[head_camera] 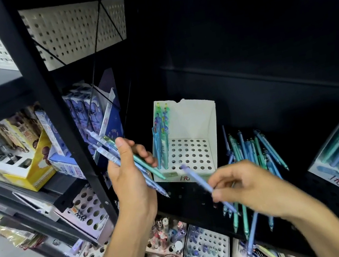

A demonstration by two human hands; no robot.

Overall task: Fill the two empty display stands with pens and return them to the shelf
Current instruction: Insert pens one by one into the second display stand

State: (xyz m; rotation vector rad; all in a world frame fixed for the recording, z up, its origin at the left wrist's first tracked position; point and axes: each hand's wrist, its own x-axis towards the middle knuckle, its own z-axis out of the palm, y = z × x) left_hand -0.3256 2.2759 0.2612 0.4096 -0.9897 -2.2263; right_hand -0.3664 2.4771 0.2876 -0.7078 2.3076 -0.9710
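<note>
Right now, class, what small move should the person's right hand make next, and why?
Probably lower the light-blue pen pinched by the right hand into an empty hole of the white perforated cardboard stand; only its left columns hold pens, and the left hand grips more.

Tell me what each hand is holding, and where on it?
Left hand grips a bunch of pens round their middles. Right hand pinches one purple pen near its lower half, tip toward the stand.
</note>
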